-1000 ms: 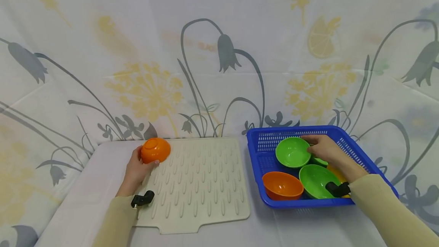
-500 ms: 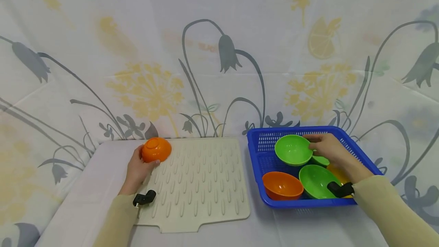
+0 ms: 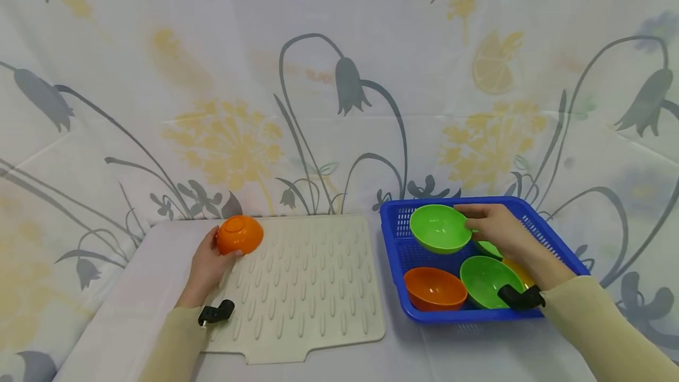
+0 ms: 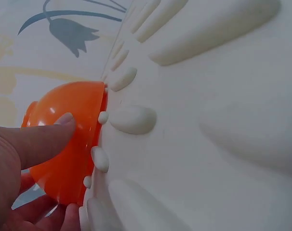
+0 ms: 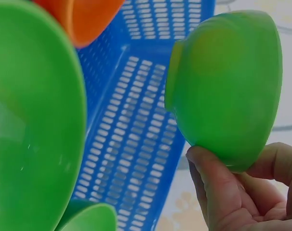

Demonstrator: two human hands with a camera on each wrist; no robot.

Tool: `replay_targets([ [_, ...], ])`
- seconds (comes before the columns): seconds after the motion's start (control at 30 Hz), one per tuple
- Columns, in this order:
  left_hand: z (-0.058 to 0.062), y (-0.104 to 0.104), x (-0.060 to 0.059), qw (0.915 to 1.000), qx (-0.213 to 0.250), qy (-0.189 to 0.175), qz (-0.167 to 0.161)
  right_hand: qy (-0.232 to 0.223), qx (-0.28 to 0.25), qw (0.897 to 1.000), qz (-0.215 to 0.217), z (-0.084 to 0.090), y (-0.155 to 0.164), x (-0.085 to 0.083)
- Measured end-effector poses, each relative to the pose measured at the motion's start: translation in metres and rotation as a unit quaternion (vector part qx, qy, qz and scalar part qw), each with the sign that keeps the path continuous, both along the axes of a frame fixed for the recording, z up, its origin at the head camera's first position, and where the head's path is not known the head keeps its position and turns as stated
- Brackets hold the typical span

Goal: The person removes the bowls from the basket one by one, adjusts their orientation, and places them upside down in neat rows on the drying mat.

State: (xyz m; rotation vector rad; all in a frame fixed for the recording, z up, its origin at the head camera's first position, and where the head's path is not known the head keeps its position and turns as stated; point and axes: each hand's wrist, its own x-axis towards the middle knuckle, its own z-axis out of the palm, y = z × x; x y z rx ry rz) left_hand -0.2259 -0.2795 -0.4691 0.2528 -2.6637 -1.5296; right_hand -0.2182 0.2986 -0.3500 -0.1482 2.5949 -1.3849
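I'm seeing a wide lane opening above the ridged board [image 3: 302, 299], between my left hand [image 3: 208, 264] and the blue basket [image 3: 396, 264], with room for a hand to pass. The basket's left wall is standing between that lane and the green bowl [image 3: 439, 229] my right hand [image 3: 493, 230] is gripping. The orange bowl [image 3: 435, 289] and front green bowl [image 3: 488, 283] are crowding the basket's near side. The upturned orange bowl [image 3: 240, 234] is blocking the board's far left corner, the floral curtain [image 3: 239, 75] rising close behind.

Round glossy green bowl [image 3: 439, 229]: we see it higher, nearer the far left corner of the blue slotted plastic basket [image 3: 451, 316].
Right hand [image 3: 493, 227]: shifted leftward.
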Motion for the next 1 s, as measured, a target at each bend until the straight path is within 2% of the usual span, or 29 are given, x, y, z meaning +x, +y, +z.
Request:
replay_targets([
  [0.23,0.005,-0.001,0.003,0.9999,-0.011,-0.013,-0.001,0.012,-0.018,0.999,0.024,0.003,-0.012,0.008],
  [0.5,0.018,0.001,0.013,0.9988,-0.048,-0.009,0.005,-0.007,-0.037,0.999,0.022,0.006,-0.028,0.017],
  [0.63,0.027,0.004,0.017,0.9982,-0.059,0.014,0.004,-0.004,-0.040,0.999,0.022,0.008,-0.041,0.022],
  [0.73,0.038,0.013,0.021,0.9976,-0.058,0.038,-0.002,-0.005,-0.044,0.999,0.017,0.010,-0.051,0.026],
  [0.9,0.057,0.034,0.031,0.9958,-0.044,0.076,-0.027,-0.010,-0.056,0.998,0.011,0.010,-0.066,0.032],
  [1.0,0.065,0.048,0.036,0.9934,-0.033,0.100,-0.047,-0.008,-0.062,0.998,0.012,0.011,-0.074,0.037],
])
